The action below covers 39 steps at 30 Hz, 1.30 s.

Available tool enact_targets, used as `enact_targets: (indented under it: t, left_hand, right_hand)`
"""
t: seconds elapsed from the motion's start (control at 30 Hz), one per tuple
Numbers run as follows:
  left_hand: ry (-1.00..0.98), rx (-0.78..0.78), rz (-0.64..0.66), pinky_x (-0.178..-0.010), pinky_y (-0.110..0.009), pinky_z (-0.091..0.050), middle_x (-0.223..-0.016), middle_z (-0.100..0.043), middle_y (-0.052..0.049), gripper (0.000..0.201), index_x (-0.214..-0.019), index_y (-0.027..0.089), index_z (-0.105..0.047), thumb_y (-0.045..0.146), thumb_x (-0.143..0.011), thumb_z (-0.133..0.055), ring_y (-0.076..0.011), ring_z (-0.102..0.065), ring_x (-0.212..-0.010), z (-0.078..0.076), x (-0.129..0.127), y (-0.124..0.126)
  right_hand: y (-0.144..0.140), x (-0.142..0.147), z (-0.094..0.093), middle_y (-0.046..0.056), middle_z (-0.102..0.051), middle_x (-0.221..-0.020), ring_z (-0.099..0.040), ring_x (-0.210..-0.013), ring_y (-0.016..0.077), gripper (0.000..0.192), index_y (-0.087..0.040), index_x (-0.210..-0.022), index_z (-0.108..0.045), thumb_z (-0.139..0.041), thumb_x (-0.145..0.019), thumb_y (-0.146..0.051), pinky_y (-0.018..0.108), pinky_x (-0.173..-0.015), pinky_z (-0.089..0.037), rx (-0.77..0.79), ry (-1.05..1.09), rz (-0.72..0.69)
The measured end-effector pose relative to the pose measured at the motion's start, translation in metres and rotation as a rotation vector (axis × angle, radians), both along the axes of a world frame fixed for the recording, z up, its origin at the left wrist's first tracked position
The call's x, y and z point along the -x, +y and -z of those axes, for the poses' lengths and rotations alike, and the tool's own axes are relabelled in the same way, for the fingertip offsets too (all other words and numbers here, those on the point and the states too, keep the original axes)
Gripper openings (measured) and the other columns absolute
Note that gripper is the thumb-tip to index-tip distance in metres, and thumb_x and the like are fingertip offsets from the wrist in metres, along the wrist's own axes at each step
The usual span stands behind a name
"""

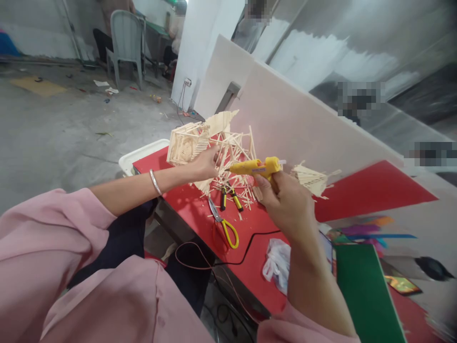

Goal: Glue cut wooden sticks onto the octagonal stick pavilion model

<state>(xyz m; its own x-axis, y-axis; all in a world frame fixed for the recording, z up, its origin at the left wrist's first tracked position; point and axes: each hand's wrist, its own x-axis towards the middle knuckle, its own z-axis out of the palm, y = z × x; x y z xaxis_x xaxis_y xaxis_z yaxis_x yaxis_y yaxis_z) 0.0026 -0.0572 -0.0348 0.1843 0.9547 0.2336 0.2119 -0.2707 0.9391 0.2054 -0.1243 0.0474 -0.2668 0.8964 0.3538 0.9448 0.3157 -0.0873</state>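
Observation:
My right hand (pixel 291 200) is wrapped round a yellow glue gun (pixel 253 166), whose nozzle points left toward my other hand. My left hand (pixel 205 164), with a bracelet at the wrist, has its fingers curled in front of a jumble of thin wooden sticks (pixel 232 147). What lies between those fingers is hidden. Just beyond the left hand stands a small framework of wooden sticks (pixel 185 143). Below the nozzle lie pliers (pixel 230 197) with black and yellow handles, amid stick pieces. Scissors (pixel 223 224) with yellow handles rest nearer to me.
The red table (pixel 193 216) carries a crumpled plastic bag (pixel 277 262) and a black cord (pixel 250 245). A white board (pixel 285 109) stands along its far side. More sticks (pixel 310 178) lie to the right, by a green board (pixel 367 290). Other people sit in the background.

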Motion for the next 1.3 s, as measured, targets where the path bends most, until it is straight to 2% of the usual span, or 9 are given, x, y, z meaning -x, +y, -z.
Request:
enact_targets:
  t: [0.17,0.37,0.57,0.7,0.83,0.97,1.17,1.3]
  left_hand:
    - [0.124,-0.055,0.024,-0.049,-0.025,-0.024,-0.062,-0.039,0.009,0.038,-0.077,0.022,-0.037,0.002,-0.055,-0.061,-0.0069,-0.035,-0.054,-0.002,-0.002,-0.01]
    - [0.181,-0.093,0.065,-0.051,-0.024,-0.025,-0.065,-0.04,0.009,0.038,-0.083,0.021,-0.041,0.007,-0.057,-0.066,-0.0069,-0.035,-0.056,0.001,-0.007,-0.014]
    - [0.256,-0.049,0.062,-0.051,-0.025,-0.027,-0.064,-0.037,0.009,0.04,-0.081,0.022,-0.039,-0.001,-0.055,-0.059,-0.0077,-0.036,-0.055,-0.004,-0.01,-0.015]
    - [0.207,-0.069,0.13,-0.051,-0.024,-0.028,-0.065,-0.036,0.009,0.042,-0.083,0.022,-0.039,-0.003,-0.055,-0.06,-0.0074,-0.035,-0.056,-0.004,-0.011,-0.016]
    - [0.193,-0.062,0.146,-0.05,-0.024,-0.029,-0.065,-0.037,0.009,0.043,-0.09,0.021,-0.043,-0.001,-0.059,-0.062,-0.0079,-0.037,-0.055,0.004,-0.012,-0.013]
    - [0.266,-0.05,0.108,-0.051,-0.024,-0.03,-0.063,-0.039,0.009,0.043,-0.096,0.02,-0.046,0.002,-0.062,-0.064,-0.0091,-0.04,-0.055,0.006,-0.013,-0.014]
    - [0.345,-0.045,0.084,-0.052,-0.024,-0.033,-0.063,-0.042,0.008,0.036,-0.089,0.02,-0.046,0.004,-0.061,-0.063,-0.0093,-0.044,-0.055,0.0,-0.016,-0.02]
    - [0.368,-0.081,0.074,-0.053,-0.025,-0.034,-0.064,-0.044,0.007,0.043,-0.101,0.019,-0.049,0.006,-0.062,-0.063,-0.0109,-0.046,-0.058,0.003,-0.016,-0.019]
  right_hand:
    - [0.002,-0.003,0.003,0.003,-0.053,-0.068,-0.045,-0.062,0.0157,0.04,-0.022,-0.071,-0.047,-0.042,-0.093,-0.055,0.029,-0.058,-0.022,0.009,-0.031,0.001]
    - [-0.003,-0.016,0.01,0.002,-0.053,-0.068,-0.045,-0.063,0.015,0.041,-0.022,-0.067,-0.043,-0.041,-0.093,-0.055,0.028,-0.057,-0.024,0.009,0.0,0.002]
    - [-0.005,-0.022,0.013,0.001,-0.051,-0.066,-0.043,-0.061,0.0144,0.043,-0.023,-0.068,-0.041,-0.04,-0.092,-0.059,0.028,-0.056,-0.023,0.032,0.041,0.015]
    - [-0.003,-0.023,0.015,0.001,-0.05,-0.065,-0.041,-0.059,0.0135,0.044,-0.023,-0.068,-0.041,-0.038,-0.094,-0.058,0.028,-0.056,-0.023,0.026,0.065,-0.012]
    - [0.0,-0.027,0.021,0.0,-0.048,-0.063,-0.038,-0.057,0.013,0.045,-0.023,-0.067,-0.041,-0.039,-0.093,-0.059,0.028,-0.056,-0.022,0.026,0.078,-0.022]
    - [-0.001,-0.03,0.025,0.0,-0.049,-0.064,-0.038,-0.057,0.0123,0.044,-0.022,-0.069,-0.043,-0.041,-0.093,-0.059,0.027,-0.057,-0.023,0.045,0.076,-0.028]
    - [-0.004,-0.029,0.025,0.001,-0.054,-0.068,-0.042,-0.059,0.013,0.043,-0.021,-0.078,-0.052,-0.04,-0.095,-0.058,0.027,-0.057,-0.024,0.094,0.032,-0.012]
    - [-0.003,-0.027,0.025,0.004,-0.059,-0.072,-0.047,-0.062,0.0149,0.046,-0.02,-0.082,-0.056,-0.034,-0.097,-0.057,0.028,-0.057,-0.023,0.088,-0.018,-0.005]
